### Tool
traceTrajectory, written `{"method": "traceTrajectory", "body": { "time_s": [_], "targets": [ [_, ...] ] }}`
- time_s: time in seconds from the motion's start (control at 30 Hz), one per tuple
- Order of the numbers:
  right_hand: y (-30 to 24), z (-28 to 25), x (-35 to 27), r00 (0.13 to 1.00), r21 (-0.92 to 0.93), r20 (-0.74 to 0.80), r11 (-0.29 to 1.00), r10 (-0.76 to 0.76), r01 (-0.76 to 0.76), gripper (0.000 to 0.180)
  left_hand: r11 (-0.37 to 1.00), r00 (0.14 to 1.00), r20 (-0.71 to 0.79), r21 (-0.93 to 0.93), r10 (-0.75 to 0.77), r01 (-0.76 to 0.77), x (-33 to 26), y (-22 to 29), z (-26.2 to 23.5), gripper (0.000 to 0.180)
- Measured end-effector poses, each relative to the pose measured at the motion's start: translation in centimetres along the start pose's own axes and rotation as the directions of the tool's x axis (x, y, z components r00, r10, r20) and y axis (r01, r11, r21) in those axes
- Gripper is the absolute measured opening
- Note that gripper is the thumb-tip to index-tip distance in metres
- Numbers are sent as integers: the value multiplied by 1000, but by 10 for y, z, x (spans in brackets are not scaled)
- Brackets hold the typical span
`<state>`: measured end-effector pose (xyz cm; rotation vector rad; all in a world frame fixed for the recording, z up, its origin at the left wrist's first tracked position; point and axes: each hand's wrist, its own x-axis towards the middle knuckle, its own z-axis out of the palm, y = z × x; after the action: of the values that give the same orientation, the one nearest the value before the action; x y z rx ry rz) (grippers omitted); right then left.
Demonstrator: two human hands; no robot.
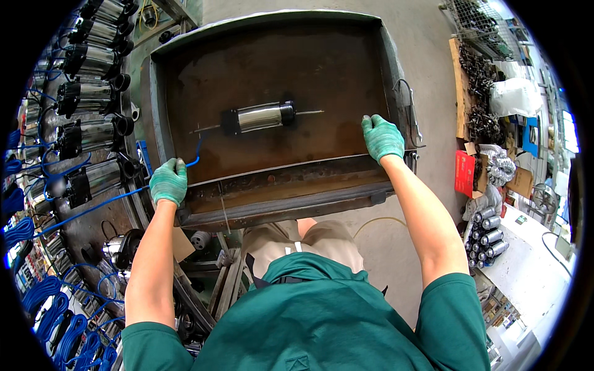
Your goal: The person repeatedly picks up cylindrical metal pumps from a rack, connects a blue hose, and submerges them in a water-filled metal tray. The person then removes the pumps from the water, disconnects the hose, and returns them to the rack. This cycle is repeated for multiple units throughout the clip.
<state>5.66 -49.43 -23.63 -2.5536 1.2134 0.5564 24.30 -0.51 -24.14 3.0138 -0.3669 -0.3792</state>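
A wide metal tank (272, 216) with brownish liquid stands in front of me. Inside it, a shiny cylindrical motor (260, 117) with black ends lies crosswise, a thin rod sticking out on each side. My left hand (169, 182), in a green glove, is closed over the tank's near left edge. A blue cable (93, 211) comes from the left, passes at this hand and runs on toward the motor; whether the fingers also grip it is hidden. In a matching glove, my right hand (383, 138) is curled over the tank's right edge.
Several similar motors (93, 139) line a bench on the left, with coiled blue cables (46, 294) nearer me. A metal hook (413, 114) hangs at the tank's right side. Farther right are a red box (465, 174), a white sack (515, 97) and stacked metal cylinders (486, 238).
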Motion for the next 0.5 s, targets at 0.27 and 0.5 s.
{"method": "traceTrajectory", "body": {
  "time_s": [0.27,0.5],
  "targets": [
    [2,3,2,1000,4,-8,1000,-1,1,48,1000,1000,17,8,3,-4,1,1,-1,38],
    [3,5,3,1000,0,-10,1000,-16,16,49,1000,999,35,-6,-2,2,1,-1,-1,39]
  ]
}}
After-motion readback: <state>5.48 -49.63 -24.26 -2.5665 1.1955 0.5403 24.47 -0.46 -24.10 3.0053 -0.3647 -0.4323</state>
